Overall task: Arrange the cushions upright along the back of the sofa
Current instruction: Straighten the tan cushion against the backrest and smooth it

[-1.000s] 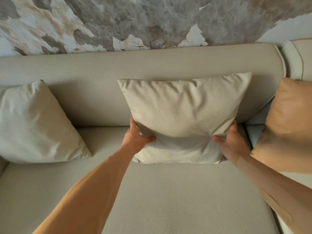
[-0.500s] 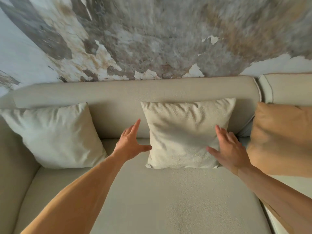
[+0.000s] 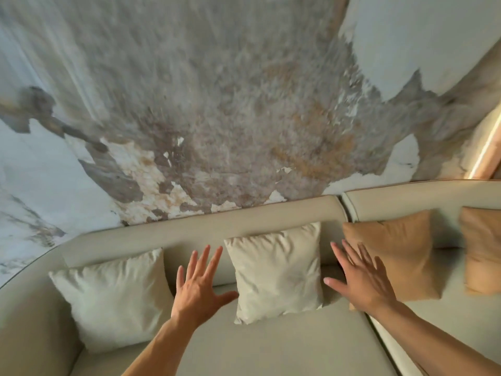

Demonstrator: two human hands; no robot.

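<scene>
A beige cushion (image 3: pixel 276 270) stands upright against the back of the beige sofa (image 3: pixel 244 221), in the middle. My left hand (image 3: pixel 199 286) hovers open just left of it, fingers spread, not touching it. My right hand (image 3: pixel 360 278) is open to its right, in front of a tan cushion (image 3: pixel 401 251). A pale cream cushion (image 3: pixel 113 297) leans on the backrest at the left. A second tan cushion (image 3: pixel 482 248) stands at the far right.
The sofa seat (image 3: pixel 271 346) stretches in front of the cushions. A curved armrest (image 3: pixel 27 316) closes the left end. Behind the sofa rises a wall (image 3: pixel 217 118) with a mottled grey and white pattern. A lit strip (image 3: pixel 485 147) runs at the upper right.
Both hands let go of the middle cushion and drew back with fingers spread. The view pulled back and up, so more wall and a second tan cushion show.
</scene>
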